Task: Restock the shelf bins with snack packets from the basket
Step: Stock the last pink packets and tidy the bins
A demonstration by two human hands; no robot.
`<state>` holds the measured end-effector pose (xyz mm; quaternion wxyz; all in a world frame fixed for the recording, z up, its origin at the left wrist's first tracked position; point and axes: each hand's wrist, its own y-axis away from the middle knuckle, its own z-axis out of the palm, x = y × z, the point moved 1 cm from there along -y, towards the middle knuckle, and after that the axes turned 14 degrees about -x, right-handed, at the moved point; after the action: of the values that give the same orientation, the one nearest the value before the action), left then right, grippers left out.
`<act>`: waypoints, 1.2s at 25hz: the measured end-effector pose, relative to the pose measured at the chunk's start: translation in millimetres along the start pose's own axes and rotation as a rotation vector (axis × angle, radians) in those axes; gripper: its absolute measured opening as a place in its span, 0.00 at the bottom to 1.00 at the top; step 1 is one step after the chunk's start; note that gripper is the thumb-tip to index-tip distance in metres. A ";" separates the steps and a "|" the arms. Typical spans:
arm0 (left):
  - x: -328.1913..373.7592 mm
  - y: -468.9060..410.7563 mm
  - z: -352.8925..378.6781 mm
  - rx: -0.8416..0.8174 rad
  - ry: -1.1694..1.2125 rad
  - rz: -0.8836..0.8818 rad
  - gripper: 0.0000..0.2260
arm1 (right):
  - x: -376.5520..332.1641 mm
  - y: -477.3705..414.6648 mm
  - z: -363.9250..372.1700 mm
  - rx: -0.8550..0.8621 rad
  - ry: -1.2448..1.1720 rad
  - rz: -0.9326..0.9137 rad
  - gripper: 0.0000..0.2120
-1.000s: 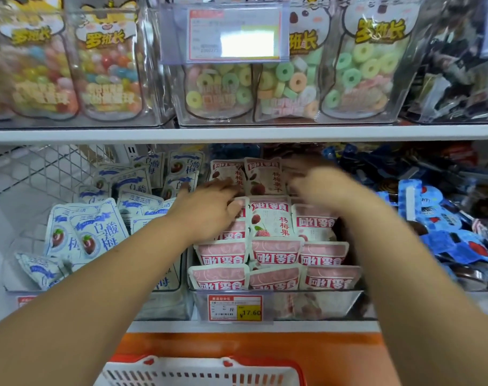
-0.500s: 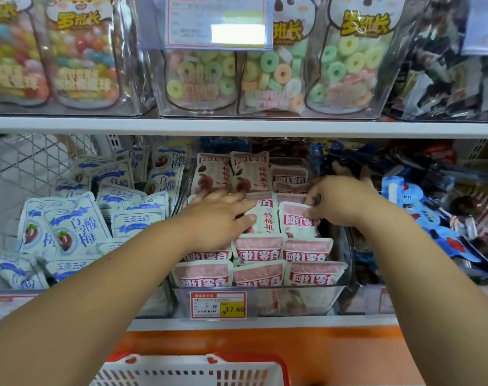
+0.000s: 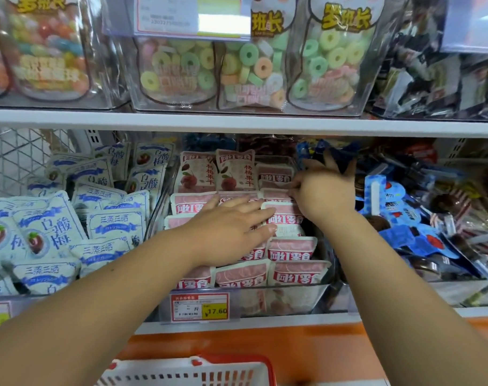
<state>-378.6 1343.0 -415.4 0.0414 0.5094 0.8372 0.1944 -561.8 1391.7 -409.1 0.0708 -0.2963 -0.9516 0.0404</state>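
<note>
- Head view: our left hand [image 3: 226,232] lies flat, fingers straight, on the pink snack packets [image 3: 290,246] rowed in the clear middle bin [image 3: 298,296].
- Our right hand [image 3: 325,188] pinches a rear packet [image 3: 275,174] by its edge; the basket [image 3: 187,371] sits below the shelf [image 3: 237,122].

Bright, even light; glare whitens the upper price tag [image 3: 223,22] (edges bow, soft focus).

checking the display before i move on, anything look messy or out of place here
Nothing spilled or torn shows. The pink packets in the middle bin lie in neat overlapping rows, but the white-and-blue packets on the left tilt every way, and the blue packets on the right are a loose heap.
</note>
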 end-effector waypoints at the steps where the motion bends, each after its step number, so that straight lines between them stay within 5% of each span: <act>1: 0.6 0.3 0.0 0.000 -0.008 0.000 0.24 | 0.8 -0.6 0.9 0.026 -0.011 0.006 0.11; 5: 3.1 2.5 -0.5 0.014 0.027 0.011 0.24 | 2.6 2.2 -0.2 0.078 -0.029 -0.068 0.15; 12: -9.8 10.2 -2.2 0.045 0.077 -0.003 0.24 | -1.3 10.8 -6.7 -0.187 0.112 -0.113 0.24; 15: -27.9 43.5 -8.8 0.199 0.116 -0.007 0.25 | -1.8 26.1 -34.4 -0.071 -0.091 -0.176 0.19; 20: -109.3 120.8 7.0 0.374 0.176 -0.219 0.27 | -56.5 71.4 -72.5 -0.256 -0.526 -0.520 0.18; 25: -171.4 184.0 27.4 0.380 0.136 -0.375 0.24 | -145.7 99.5 -68.5 -0.233 -0.371 -0.711 0.19; 30: -195.7 219.1 45.4 0.496 0.176 -0.350 0.21 | -195.2 104.2 -55.0 -0.257 -0.250 -0.633 0.22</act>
<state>-89.6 1274.6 -401.8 -0.1238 0.3333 0.9345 0.0177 -335.9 1368.1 -388.8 -0.0752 0.0138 -0.9948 -0.0677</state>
